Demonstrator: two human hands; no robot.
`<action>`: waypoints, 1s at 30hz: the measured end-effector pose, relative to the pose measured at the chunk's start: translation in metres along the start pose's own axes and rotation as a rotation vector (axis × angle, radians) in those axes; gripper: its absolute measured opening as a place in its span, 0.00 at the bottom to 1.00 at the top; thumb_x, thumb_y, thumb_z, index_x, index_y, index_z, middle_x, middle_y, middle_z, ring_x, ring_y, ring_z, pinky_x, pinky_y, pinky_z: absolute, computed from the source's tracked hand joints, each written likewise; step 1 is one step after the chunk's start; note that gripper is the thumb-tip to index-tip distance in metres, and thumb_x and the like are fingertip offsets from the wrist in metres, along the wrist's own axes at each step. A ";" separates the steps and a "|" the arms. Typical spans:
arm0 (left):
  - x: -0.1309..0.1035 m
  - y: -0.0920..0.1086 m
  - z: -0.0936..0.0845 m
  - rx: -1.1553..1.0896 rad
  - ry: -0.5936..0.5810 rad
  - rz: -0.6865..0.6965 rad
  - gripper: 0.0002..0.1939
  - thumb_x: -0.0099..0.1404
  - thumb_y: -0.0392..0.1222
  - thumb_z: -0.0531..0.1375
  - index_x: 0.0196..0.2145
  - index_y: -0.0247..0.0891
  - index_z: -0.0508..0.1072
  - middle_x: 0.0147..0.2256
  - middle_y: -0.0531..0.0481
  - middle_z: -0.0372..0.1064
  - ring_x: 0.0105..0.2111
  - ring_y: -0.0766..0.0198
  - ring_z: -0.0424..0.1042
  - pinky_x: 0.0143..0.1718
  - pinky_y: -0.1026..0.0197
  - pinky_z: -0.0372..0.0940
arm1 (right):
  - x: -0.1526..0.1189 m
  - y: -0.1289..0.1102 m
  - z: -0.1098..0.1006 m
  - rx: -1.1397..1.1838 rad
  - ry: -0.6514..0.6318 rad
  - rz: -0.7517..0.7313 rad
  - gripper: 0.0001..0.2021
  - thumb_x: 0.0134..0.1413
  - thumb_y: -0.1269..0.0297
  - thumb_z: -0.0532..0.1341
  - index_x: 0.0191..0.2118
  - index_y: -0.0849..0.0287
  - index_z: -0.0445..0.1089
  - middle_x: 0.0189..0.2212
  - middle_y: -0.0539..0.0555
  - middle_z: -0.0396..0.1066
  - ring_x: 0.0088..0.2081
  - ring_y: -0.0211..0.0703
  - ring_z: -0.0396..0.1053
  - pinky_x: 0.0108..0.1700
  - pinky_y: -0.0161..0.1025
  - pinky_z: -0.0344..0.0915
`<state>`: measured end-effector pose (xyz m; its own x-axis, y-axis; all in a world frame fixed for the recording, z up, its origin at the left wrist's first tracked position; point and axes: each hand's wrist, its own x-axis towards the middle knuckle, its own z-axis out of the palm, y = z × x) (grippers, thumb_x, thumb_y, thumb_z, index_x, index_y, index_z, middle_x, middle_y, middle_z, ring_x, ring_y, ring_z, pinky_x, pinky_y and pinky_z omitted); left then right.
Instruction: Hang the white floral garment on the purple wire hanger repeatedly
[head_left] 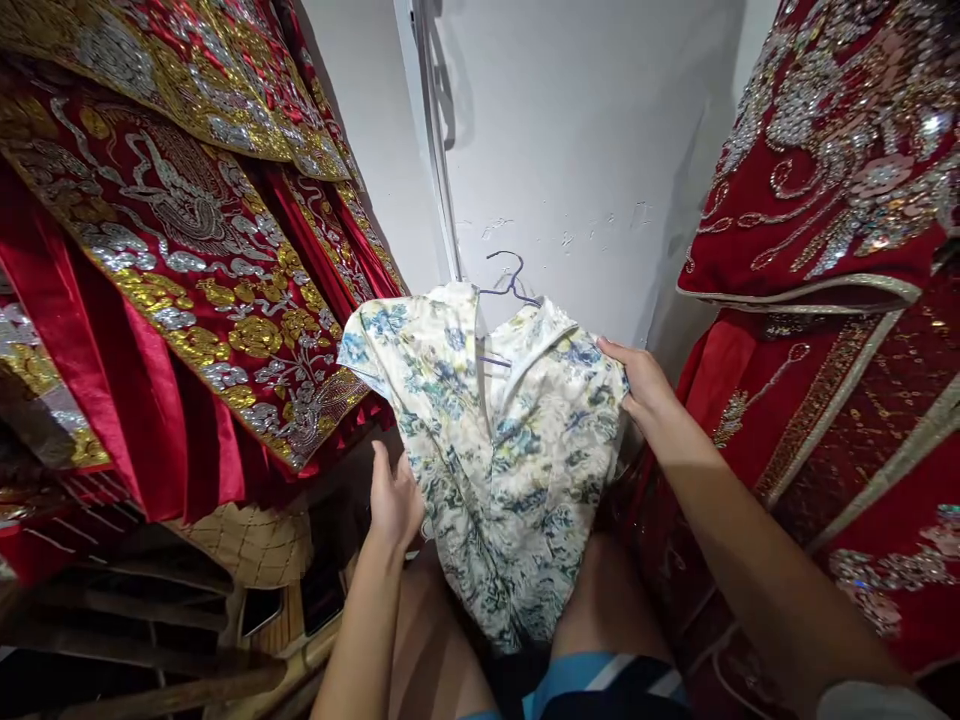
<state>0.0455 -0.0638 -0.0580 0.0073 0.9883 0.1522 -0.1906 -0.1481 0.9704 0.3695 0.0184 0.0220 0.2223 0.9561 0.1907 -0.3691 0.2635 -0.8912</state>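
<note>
The floral shirt (517,460) — thin, creased cloth with a V-shaped neck — is on a curved purple hanger (512,285), in front of the smooth white wall (570,130). The right hand (641,378) is pinching its shoulder edge. The left hand (394,500) is partly open against its side, thumb raised. On both sides are red garments (180,230), with shiny beads and raised embroidery.

Embroidered red garments (187,215) left, beaded red garments (840,180) right; pale wall (585,130).
</note>
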 end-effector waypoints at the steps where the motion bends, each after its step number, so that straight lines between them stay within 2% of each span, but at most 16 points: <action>1: -0.001 -0.005 -0.001 -0.015 0.080 -0.015 0.37 0.62 0.73 0.51 0.56 0.45 0.72 0.51 0.42 0.75 0.61 0.44 0.65 0.58 0.44 0.65 | 0.004 -0.001 0.008 -0.002 -0.008 0.004 0.17 0.31 0.53 0.76 0.22 0.58 0.73 0.21 0.55 0.76 0.31 0.56 0.78 0.34 0.47 0.76; 4: -0.006 -0.015 0.003 -0.054 0.331 -0.087 0.31 0.57 0.61 0.66 0.54 0.43 0.72 0.52 0.43 0.74 0.60 0.45 0.67 0.60 0.47 0.64 | 0.004 -0.002 0.032 -0.068 -0.051 -0.022 0.19 0.30 0.51 0.77 0.22 0.59 0.73 0.23 0.56 0.77 0.35 0.57 0.78 0.37 0.46 0.74; 6: -0.013 -0.020 0.008 -0.098 0.399 -0.124 0.31 0.53 0.50 0.72 0.54 0.41 0.72 0.54 0.43 0.73 0.60 0.46 0.67 0.61 0.49 0.63 | -0.005 0.001 0.040 -0.149 -0.071 -0.068 0.19 0.32 0.49 0.76 0.24 0.59 0.74 0.27 0.56 0.78 0.42 0.56 0.77 0.42 0.45 0.72; 9: -0.025 -0.029 0.012 -0.153 0.396 -0.113 0.33 0.50 0.42 0.73 0.53 0.39 0.72 0.55 0.43 0.73 0.59 0.50 0.69 0.62 0.52 0.62 | -0.020 0.013 0.035 -0.224 -0.120 -0.124 0.19 0.36 0.47 0.75 0.26 0.58 0.76 0.31 0.56 0.79 0.49 0.56 0.74 0.50 0.45 0.68; 12: -0.035 -0.041 0.009 -0.147 0.370 -0.121 0.34 0.48 0.43 0.74 0.52 0.37 0.73 0.53 0.41 0.75 0.56 0.48 0.72 0.59 0.51 0.65 | -0.027 0.032 0.013 -0.176 -0.105 -0.130 0.19 0.39 0.46 0.74 0.29 0.57 0.78 0.33 0.55 0.79 0.49 0.54 0.73 0.51 0.44 0.68; 15: -0.040 -0.056 0.006 -0.118 0.337 -0.142 0.34 0.46 0.47 0.75 0.50 0.32 0.75 0.50 0.37 0.76 0.54 0.45 0.73 0.57 0.50 0.66 | -0.028 0.054 -0.012 -0.066 0.018 -0.075 0.20 0.40 0.46 0.74 0.34 0.56 0.79 0.38 0.55 0.79 0.48 0.51 0.73 0.46 0.40 0.70; 19: -0.046 -0.072 0.009 -0.093 0.343 -0.121 0.34 0.44 0.48 0.76 0.48 0.31 0.77 0.49 0.37 0.76 0.53 0.45 0.73 0.58 0.51 0.65 | -0.037 0.079 -0.034 0.031 0.228 0.092 0.22 0.38 0.50 0.75 0.39 0.57 0.78 0.39 0.54 0.78 0.38 0.44 0.73 0.34 0.36 0.69; 22: -0.050 -0.079 0.016 -0.094 0.344 -0.121 0.34 0.45 0.48 0.75 0.49 0.32 0.76 0.49 0.38 0.77 0.54 0.46 0.73 0.59 0.50 0.63 | -0.061 0.096 -0.033 0.103 0.329 0.065 0.22 0.36 0.53 0.75 0.39 0.56 0.77 0.38 0.52 0.76 0.33 0.38 0.71 0.33 0.34 0.68; 24: -0.052 -0.083 0.023 -0.086 0.332 -0.110 0.34 0.47 0.48 0.75 0.51 0.33 0.76 0.49 0.38 0.76 0.55 0.46 0.72 0.61 0.49 0.61 | -0.086 0.109 -0.022 0.100 0.352 -0.007 0.19 0.39 0.53 0.74 0.38 0.55 0.76 0.34 0.50 0.74 0.30 0.36 0.68 0.32 0.33 0.67; 25: -0.053 -0.084 0.026 -0.082 0.322 -0.105 0.34 0.48 0.48 0.74 0.51 0.34 0.76 0.50 0.38 0.76 0.55 0.46 0.72 0.61 0.48 0.60 | -0.100 0.117 -0.014 0.074 0.333 -0.008 0.17 0.41 0.53 0.73 0.37 0.55 0.75 0.30 0.49 0.72 0.27 0.36 0.66 0.29 0.33 0.65; 27: -0.056 -0.086 0.034 -0.079 0.291 -0.097 0.33 0.50 0.48 0.74 0.52 0.34 0.75 0.51 0.38 0.75 0.56 0.47 0.71 0.62 0.48 0.59 | -0.129 0.132 0.006 -0.006 0.189 0.102 0.16 0.46 0.49 0.70 0.31 0.56 0.71 0.23 0.47 0.65 0.22 0.36 0.60 0.24 0.34 0.60; 29: -0.059 -0.087 0.040 -0.084 0.257 -0.089 0.33 0.51 0.49 0.73 0.52 0.34 0.75 0.52 0.39 0.75 0.55 0.47 0.71 0.62 0.48 0.59 | -0.152 0.145 0.026 -0.067 -0.053 0.180 0.17 0.53 0.45 0.65 0.31 0.56 0.68 0.24 0.48 0.65 0.22 0.37 0.60 0.24 0.36 0.58; 30: -0.060 -0.086 0.041 -0.083 0.243 -0.084 0.33 0.52 0.49 0.73 0.53 0.34 0.75 0.52 0.39 0.74 0.56 0.47 0.71 0.62 0.48 0.59 | -0.161 0.150 0.034 -0.086 -0.135 0.191 0.19 0.55 0.44 0.63 0.29 0.55 0.65 0.23 0.47 0.63 0.22 0.37 0.60 0.24 0.36 0.57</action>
<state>0.1022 -0.1121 -0.1433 -0.2077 0.9781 0.0128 -0.2796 -0.0719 0.9574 0.2479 -0.0913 -0.1284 0.0310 0.9975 0.0630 -0.3134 0.0696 -0.9471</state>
